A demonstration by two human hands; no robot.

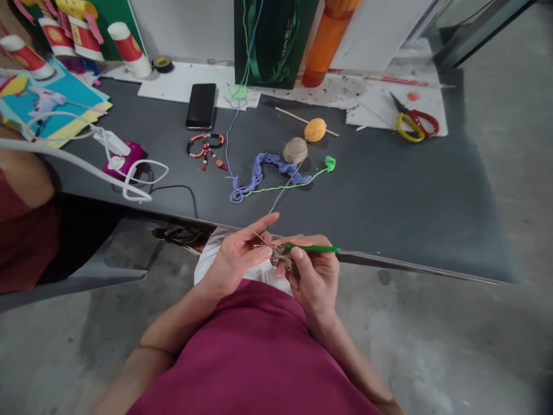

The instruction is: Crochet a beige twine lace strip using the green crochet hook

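In my right hand (315, 274) is a crochet hook with a green handle (319, 249), lying nearly level, its tip toward the left. The fingers of that hand are also closed around a small beige crocheted piece (283, 260). My left hand (235, 256) is beside the hook's tip, index finger stretched up and thumb at the edge of the piece. Beige yarn (283, 191) comes down from a yarn ball (295, 150) on the table to my left fingers. How the yarn winds through them is partly hidden.
A blue crocheted strip (259, 167), a bead bracelet (205, 147) and a phone (201, 106) lie on the grey table (410, 202). Scissors (415, 124) are at right. An orange bottle (328, 43) stands behind. White cables (78, 153) and a person's sleeve (26, 242) are left.
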